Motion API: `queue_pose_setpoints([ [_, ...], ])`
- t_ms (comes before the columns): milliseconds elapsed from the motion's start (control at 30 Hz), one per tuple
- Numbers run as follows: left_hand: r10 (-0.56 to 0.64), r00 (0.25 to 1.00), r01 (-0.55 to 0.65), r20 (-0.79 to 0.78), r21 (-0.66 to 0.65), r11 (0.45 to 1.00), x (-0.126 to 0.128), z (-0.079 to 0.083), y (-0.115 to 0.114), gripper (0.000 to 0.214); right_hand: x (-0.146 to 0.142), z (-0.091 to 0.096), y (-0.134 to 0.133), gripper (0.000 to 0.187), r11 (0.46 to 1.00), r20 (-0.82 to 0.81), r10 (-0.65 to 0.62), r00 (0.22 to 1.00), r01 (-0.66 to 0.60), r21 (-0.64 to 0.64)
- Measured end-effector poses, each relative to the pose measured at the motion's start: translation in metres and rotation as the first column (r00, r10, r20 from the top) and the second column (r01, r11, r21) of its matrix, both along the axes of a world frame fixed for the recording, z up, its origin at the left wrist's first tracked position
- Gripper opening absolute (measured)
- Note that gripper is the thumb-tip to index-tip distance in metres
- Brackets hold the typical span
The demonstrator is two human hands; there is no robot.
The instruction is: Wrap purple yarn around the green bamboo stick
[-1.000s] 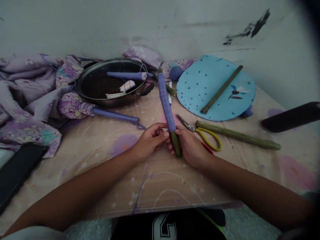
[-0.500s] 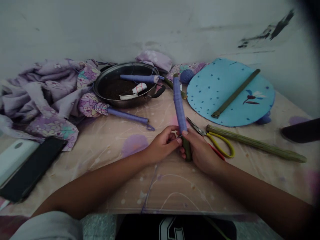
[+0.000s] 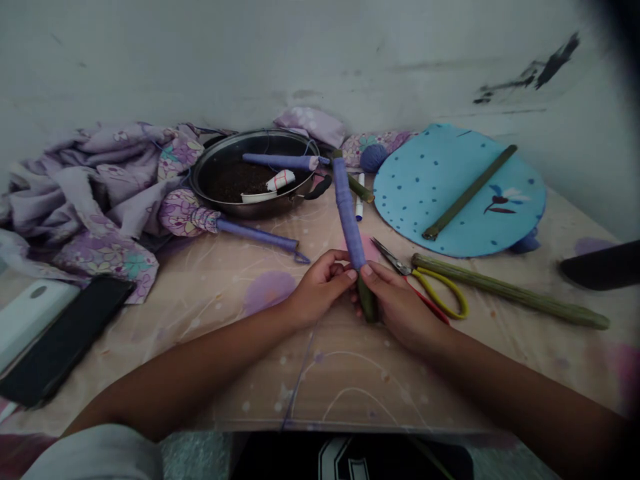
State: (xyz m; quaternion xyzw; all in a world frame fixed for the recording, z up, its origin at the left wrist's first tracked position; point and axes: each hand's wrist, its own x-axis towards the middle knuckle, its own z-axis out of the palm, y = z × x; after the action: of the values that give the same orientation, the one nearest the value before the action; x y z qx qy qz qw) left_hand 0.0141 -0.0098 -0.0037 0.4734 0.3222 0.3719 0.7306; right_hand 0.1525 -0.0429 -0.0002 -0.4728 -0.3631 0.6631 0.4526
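At the near edge of the surface (image 3: 350,387), I see my two hands close together on one stick. The left hand (image 3: 320,287) is curled, and its fingertips (image 3: 351,274) press against the stick from the side. The right hand (image 3: 400,307) is closed on the stick's lower part, so both hands are grasping it. This purple-wrapped stick (image 3: 346,217) stands tilted above the middle of the surface, with its bare green end (image 3: 368,300) showing just beside the right hand.

I count three purple-wrapped sticks: the held one, one in the metal pan (image 3: 197,180), and one lying beside the floral cloth (image 3: 100,200). I also count three bare green sticks: one on the blue round mat (image 3: 450,230), one long on the surface (image 3: 510,291), and one short behind the held stick. There is one pair of scissors (image 3: 425,287) with yellow and red handles, one ball of blue yarn (image 3: 374,158), and one white marker (image 3: 359,200).

The main risk, I judge, is the scissors, because their tips point toward the right hand and lie near it. A careless sideways move could touch them. If my grip loosens, the round stick could also drop and roll.
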Motion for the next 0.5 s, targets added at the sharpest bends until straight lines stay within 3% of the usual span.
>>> queue_pose_setpoints([
  [167, -0.01, 0.999, 0.009, 0.032, 0.006, 1.0, -0.001, 0.005, 0.0, 0.033, 0.001, -0.001, -0.002, 0.029, 0.996, 0.065, 0.014, 0.998, -0.02, 0.085],
  [300, 0.021, 1.0, -0.021, 0.004, 0.06, 0.998, -0.001, 0.002, -0.001, 0.034, 0.001, 0.006, -0.003, 0.025, 0.971, 0.259, -0.007, 0.966, -0.055, 0.231],
  [400, 0.067, 0.997, -0.063, -0.037, 0.09, 0.994, -0.002, 0.0, -0.001, 0.034, 0.001, 0.012, -0.002, 0.023, 0.932, 0.447, -0.025, 0.894, -0.14, 0.333],
  [500, 0.085, 0.995, -0.08, -0.055, 0.082, 0.993, -0.002, -0.001, -0.001, 0.032, 0.003, 0.019, -0.002, 0.021, 0.867, 0.664, -0.037, 0.747, -0.307, 0.393],
])
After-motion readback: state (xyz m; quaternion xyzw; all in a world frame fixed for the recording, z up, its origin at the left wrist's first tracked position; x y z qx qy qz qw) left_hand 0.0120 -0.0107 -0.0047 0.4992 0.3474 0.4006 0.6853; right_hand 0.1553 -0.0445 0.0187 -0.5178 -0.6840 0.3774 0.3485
